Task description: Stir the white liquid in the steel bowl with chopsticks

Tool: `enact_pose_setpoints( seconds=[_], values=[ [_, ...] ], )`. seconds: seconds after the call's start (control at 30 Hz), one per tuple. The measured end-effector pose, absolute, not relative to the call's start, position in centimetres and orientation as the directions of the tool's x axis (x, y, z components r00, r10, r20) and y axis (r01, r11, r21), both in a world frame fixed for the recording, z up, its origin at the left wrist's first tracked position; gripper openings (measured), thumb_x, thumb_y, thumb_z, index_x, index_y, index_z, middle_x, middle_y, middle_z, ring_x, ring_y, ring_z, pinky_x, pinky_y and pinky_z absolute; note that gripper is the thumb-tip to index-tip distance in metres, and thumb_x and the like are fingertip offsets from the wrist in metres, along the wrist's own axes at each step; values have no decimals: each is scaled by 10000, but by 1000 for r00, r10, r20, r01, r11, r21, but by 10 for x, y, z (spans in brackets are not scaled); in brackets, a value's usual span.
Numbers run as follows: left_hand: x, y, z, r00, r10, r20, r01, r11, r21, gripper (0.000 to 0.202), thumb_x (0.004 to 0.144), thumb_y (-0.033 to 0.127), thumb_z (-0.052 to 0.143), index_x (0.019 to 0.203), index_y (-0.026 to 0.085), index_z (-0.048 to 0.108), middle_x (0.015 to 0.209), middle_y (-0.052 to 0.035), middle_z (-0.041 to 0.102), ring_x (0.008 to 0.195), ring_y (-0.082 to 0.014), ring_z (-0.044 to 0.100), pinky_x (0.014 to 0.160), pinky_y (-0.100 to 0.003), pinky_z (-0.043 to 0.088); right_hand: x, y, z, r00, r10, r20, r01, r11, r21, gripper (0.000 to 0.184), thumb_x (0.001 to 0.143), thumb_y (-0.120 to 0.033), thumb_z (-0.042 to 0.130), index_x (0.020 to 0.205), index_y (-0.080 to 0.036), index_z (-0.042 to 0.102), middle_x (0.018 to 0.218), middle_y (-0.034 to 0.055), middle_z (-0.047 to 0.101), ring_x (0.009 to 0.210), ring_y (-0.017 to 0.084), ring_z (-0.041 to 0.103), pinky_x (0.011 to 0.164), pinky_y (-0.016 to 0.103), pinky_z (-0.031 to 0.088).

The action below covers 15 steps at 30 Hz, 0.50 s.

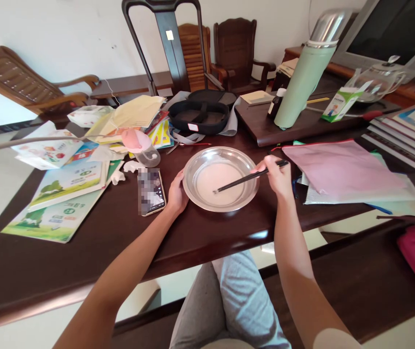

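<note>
A shiny metal bowl [246, 196] with a wide rim stands on the dark wooden table in front of me. Pale, whitish liquid [216, 177] covers its bottom. My left hand [178, 194] grips the bowl's left rim, thumb up along the edge and the other fingers partly hidden. Held in my right hand [277, 175] is a pair of dark chopsticks [244, 179], slanting down to the left, tips in the liquid near the bowl's middle. Left of my left hand lies a phone [152, 191], its screen lit and partly blurred out.
Booklets [62, 206], tissues and a pink-lidded plastic cup [145, 150] lie at left. Behind the bowl is a black open case [198, 116]. A tall green thermos [304, 82] stands at back right, and a pink zip pouch [345, 167] lies right of my right hand.
</note>
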<state>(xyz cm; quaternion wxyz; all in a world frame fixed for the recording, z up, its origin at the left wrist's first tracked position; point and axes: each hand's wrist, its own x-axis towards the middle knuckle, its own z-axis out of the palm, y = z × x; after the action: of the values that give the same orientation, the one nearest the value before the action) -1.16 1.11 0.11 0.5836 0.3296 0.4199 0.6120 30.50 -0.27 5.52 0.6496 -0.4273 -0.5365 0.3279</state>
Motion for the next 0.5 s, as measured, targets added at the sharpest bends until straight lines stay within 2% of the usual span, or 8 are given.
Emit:
enact_pose_setpoints(
  seconds=[0.1, 0.27, 0.43, 0.5],
  values=[
    [-12, 11, 1, -99, 991, -84, -436, 33, 899, 383, 815, 510, 856, 1095, 250, 829, 1196, -71, 905, 1402, -398, 776, 1215, -533, 625, 303, -3, 56, 138, 898, 418, 74, 412, -908, 654, 890, -905, 845, 687, -291, 746, 653, 26, 799, 684, 283, 844, 635, 410, 687],
    [-12, 11, 1, -104, 991, -84, -438, 30, 898, 349, 813, 503, 856, 1049, 249, 824, 1182, -72, 906, 1378, -395, 782, 1203, -521, 625, 308, -2, 55, 349, 817, 460, 37, 478, -877, 705, 930, -910, 797, 614, -300, 638, 568, 9, 731, 600, 261, 797, 644, 414, 686],
    [-12, 11, 1, -101, 992, -82, -436, 30, 899, 366, 822, 506, 851, 1083, 251, 827, 1213, -79, 902, 1409, -397, 768, 1217, -528, 618, 303, -4, 57, 175, 893, 414, 65, 409, -910, 695, 886, -941, 809, 648, -298, 693, 604, 21, 769, 654, 282, 832, 665, 422, 697],
    [-12, 11, 1, -99, 991, -85, -435, 34, 900, 384, 823, 511, 848, 1107, 252, 831, 1234, -78, 903, 1421, -399, 765, 1219, -535, 622, 302, -3, 58, 173, 890, 422, 105, 409, -906, 691, 887, -936, 813, 663, -292, 699, 640, 25, 793, 673, 280, 840, 659, 415, 690]
  ],
)
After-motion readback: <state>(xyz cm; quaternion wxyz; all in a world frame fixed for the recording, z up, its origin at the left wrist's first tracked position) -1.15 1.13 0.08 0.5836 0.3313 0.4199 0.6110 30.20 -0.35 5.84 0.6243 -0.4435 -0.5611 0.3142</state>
